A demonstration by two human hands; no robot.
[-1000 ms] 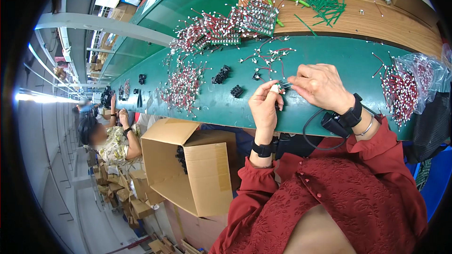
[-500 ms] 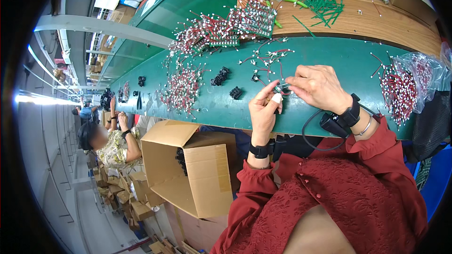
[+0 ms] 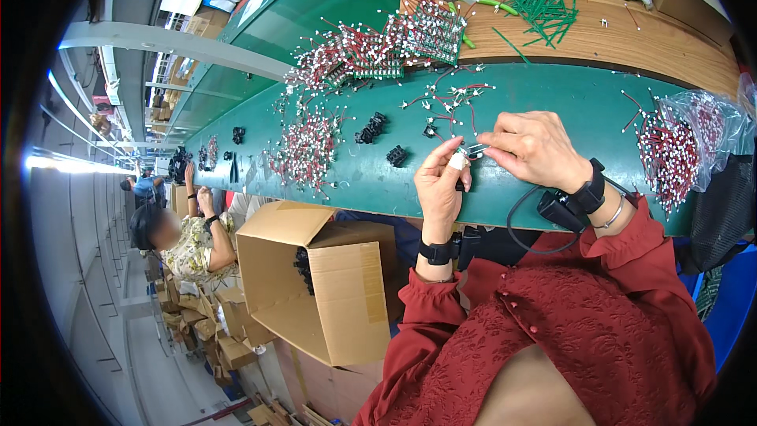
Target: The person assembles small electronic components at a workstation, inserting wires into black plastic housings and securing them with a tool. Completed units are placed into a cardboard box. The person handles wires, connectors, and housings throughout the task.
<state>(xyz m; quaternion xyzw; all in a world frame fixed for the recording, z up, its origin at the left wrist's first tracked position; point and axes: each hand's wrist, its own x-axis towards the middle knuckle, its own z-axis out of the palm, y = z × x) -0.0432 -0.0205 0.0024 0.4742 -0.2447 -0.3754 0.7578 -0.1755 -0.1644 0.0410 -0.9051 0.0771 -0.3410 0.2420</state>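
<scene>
hands barely shifted — left hand (image 3: 441, 181) and right hand (image 3: 536, 146) both pinch a wired connector (image 3: 471, 150).

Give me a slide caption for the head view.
Left hand and right hand pinch a small wired connector above a green workbench strewn with red-wired parts.

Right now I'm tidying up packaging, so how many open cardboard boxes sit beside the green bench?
1: the open cardboard box stands below the bench edge, left of the person's left hand. Flattened cartons farther left may hide others.
</scene>
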